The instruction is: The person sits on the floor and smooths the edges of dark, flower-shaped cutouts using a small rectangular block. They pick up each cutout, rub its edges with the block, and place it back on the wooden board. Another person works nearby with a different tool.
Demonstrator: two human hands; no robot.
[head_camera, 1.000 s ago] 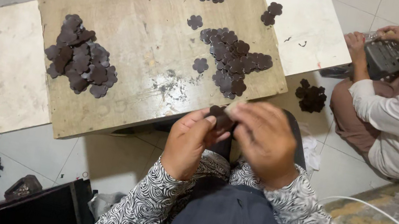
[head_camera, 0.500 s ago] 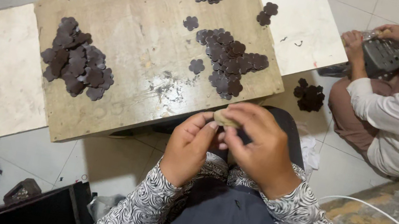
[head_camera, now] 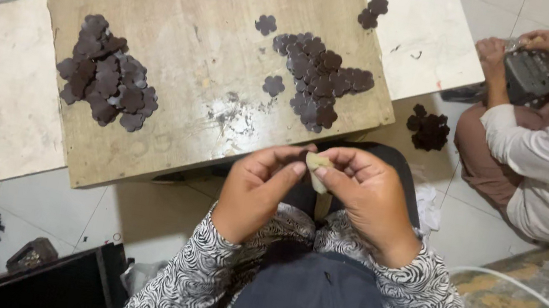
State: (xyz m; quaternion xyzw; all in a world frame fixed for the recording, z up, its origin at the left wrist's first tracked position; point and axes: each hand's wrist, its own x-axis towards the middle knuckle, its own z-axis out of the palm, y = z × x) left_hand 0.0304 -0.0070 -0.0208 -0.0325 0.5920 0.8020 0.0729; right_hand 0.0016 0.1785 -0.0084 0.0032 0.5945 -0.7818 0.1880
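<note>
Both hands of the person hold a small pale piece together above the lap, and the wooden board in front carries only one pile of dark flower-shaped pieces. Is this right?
Not quite. The head view shows the left hand and right hand pinching the small pale piece together, but the wooden board carries two piles of dark flower-shaped pieces, a left pile and a right pile, plus a few scattered ones.

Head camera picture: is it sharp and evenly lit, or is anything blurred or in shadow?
Head view: soft, even light with no glare; the board and dark pieces are fairly sharp; the left hand and right hand look slightly soft, the pale piece between them hard to make out; shadow lies under the board's near edge.
</note>
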